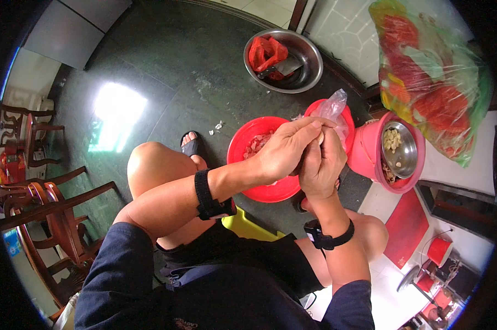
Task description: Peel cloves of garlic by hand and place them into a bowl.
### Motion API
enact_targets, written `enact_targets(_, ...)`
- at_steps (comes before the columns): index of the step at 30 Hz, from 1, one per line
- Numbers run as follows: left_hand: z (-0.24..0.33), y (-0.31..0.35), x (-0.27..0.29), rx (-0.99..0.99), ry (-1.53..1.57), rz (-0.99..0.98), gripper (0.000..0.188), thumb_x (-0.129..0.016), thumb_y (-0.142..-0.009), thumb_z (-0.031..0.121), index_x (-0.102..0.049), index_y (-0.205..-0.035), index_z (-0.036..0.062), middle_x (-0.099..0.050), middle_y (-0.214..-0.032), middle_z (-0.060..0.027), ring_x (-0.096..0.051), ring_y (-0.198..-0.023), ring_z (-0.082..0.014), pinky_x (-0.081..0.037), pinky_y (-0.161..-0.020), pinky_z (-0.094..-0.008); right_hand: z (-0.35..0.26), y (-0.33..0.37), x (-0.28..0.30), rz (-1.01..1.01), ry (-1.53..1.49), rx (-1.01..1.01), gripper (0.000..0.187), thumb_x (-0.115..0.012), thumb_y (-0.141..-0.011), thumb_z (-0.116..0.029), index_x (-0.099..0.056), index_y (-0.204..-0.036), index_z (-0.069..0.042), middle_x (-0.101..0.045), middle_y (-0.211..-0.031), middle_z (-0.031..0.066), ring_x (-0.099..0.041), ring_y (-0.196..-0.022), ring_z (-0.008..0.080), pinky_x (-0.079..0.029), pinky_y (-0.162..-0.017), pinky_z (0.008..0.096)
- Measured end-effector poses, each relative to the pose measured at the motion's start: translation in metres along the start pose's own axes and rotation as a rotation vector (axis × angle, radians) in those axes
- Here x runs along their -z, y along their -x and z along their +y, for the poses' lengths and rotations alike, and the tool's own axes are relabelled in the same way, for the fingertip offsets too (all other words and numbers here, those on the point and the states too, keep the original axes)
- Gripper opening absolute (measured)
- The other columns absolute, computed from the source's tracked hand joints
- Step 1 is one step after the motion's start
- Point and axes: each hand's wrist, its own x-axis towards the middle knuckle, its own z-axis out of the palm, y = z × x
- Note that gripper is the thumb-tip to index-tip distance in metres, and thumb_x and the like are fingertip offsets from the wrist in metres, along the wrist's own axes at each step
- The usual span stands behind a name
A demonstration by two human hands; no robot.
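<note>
Evidently the hands were meeting over a cluster of vessels on a dark floor. At far left stood carved wooden chairs (66, 220), and next to them a bright patch of light (116, 113) lay on the floor. A foot in a dark sandal (191, 147) rested to the left of a red basin (235, 147), in which pinkish pieces (257, 144) were gathered. Beyond it, a steel basin (313, 55) held a red plastic bag (266, 52) and a broad-bladed knife (287, 67).

The left hand (292, 144), a black band (203, 190) on its wrist, reached over the red basin, its fingers bent and its thumb pressing in. The right hand (322, 168) was curled up against it, nearly closed — a small pale piece (320, 139) showed between their fingertips, mostly hidden, and which hand gripped it more firmly I could not tell.

Just behind the hands, a clear plastic bag (334, 104) stuck up from a smaller red container (348, 118). To their right, a pink bucket (364, 151) bore a steel bowl (410, 147) with pale cloves (392, 139) in it. A translucent green bag (471, 132) with red contents filled the upper right.
</note>
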Motion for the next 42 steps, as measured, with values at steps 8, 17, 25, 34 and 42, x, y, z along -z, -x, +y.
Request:
enact_targets(8, -0.003, 0.006, 0.002, 0.022, -0.037, 0.065, 0.044, -0.038, -0.113, 0.029, -0.061, -0.135, -0.0002, -0.068, -0.112, -0.0065, -0.062, -0.101, -0.0113, -0.053, -0.089, -0.0279, 0.005, 0.006, -0.01, 0.004, -0.106, -0.091, 0.031, -0.05, -0.101, -0.03, -0.057, -0.092, 0.0, -0.056, -0.08, 0.0197, -0.059, -0.071, 0.0411, -0.045, -0.063, 0.0481)
enact_targets(17, -0.008, 0.006, -0.002, 0.028, -0.016, 0.089, 0.044, -0.04, -0.113, 0.03, -0.06, -0.137, -0.0005, -0.068, -0.113, -0.0054, -0.062, -0.103, -0.0112, -0.053, -0.091, -0.028, 0.011, 0.01, -0.008, 0.013, -0.155, -0.072, 0.027, -0.047, -0.099, -0.023, -0.055, -0.088, 0.001, -0.054, -0.077, 0.0205, -0.056, -0.066, 0.0408, -0.043, -0.061, 0.0481)
enact_targets(25, -0.01, 0.007, -0.006, -0.027, -0.02, 0.125, 0.045, -0.04, -0.113, 0.032, -0.059, -0.138, 0.0006, -0.067, -0.098, -0.0006, -0.061, -0.081, -0.0074, -0.051, -0.066, -0.0236, 0.008, 0.01, -0.007, 0.0, -0.189, -0.101, 0.025, -0.046, -0.097, -0.019, -0.057, -0.088, 0.002, -0.054, -0.075, 0.0198, -0.056, -0.065, 0.0368, -0.043, -0.06, 0.0455)
enact_targets(34, 0.014, 0.002, 0.005, 0.192, 0.082, 0.035, 0.036, -0.038, -0.109, 0.024, -0.062, -0.121, -0.0011, -0.051, -0.082, 0.0033, -0.046, -0.073, -0.0061, -0.04, -0.06, -0.0225, -0.005, -0.008, 0.0, 0.019, -0.302, -0.168, 0.028, -0.041, -0.105, -0.012, -0.063, -0.098, 0.004, -0.065, -0.084, 0.0145, -0.062, -0.075, 0.0209, -0.049, -0.068, 0.0357)
enact_targets(42, 0.014, -0.002, 0.02, 0.132, -0.044, -0.015, 0.047, -0.038, -0.105, 0.014, -0.052, -0.145, -0.007, -0.062, -0.095, -0.0016, -0.051, -0.074, -0.0064, -0.051, -0.076, -0.0218, 0.006, -0.003, 0.018, -0.09, -0.361, -0.413, 0.025, -0.053, -0.11, -0.018, -0.066, -0.102, 0.001, -0.065, -0.084, 0.0044, -0.058, -0.076, 0.0101, -0.048, -0.067, 0.0287)
